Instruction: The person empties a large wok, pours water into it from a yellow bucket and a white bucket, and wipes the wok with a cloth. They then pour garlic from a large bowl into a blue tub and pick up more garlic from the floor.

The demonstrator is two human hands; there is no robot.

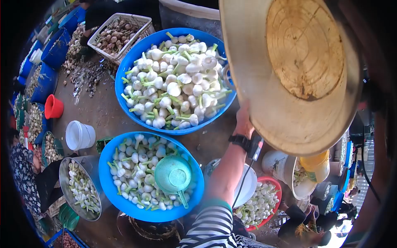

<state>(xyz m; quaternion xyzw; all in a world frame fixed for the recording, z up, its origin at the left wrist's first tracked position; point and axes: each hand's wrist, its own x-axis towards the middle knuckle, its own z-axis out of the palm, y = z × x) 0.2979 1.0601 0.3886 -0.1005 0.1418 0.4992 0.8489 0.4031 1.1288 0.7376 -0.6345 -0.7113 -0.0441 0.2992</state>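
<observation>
My left hand grips the near-left edge of a large cream basin, stained brown on its round base. The basin is raised and tilted at the upper right, and my fingers are mostly hidden by it. A dark watch is on this wrist, below it a striped sleeve. Left of the basin stands a big blue tub heaped with trimmed garlic bulbs. Nearer to me, a second blue basin holds more garlic, with a green plastic strainer lying on top. My right hand does not show.
A metal pot of garlic and a white bucket stand at left, near a red bucket. A white crate of bulbs is behind. At lower right are a red basin of garlic and a yellow bucket. People sit at both sides.
</observation>
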